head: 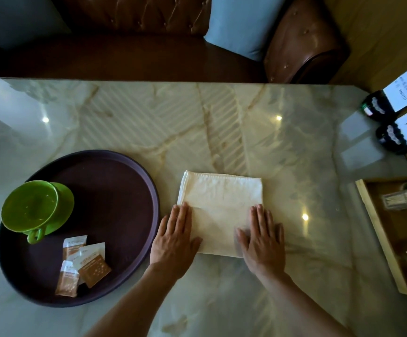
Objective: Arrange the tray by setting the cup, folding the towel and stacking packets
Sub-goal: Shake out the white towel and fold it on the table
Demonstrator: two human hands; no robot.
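A cream towel (219, 203), folded into a rectangle, lies flat on the marble table right of the tray. My left hand (174, 242) rests flat on its near left corner. My right hand (262, 239) rests flat on its near right edge. Both palms face down with fingers straight and together. The round dark purple tray (124, 205) sits at the left. A green cup (30, 207) stands on a green saucer (64, 203) at the tray's left side. Three brown and white packets (83, 262) lie overlapping loosely at the tray's near side.
The marble table (222, 130) runs to a far edge bordered by a brown leather sofa (136, 18). Two dark bottles with white labels (387, 120) stand at the right edge. A wooden box (377, 229) with items and a green plant sits at the near right.
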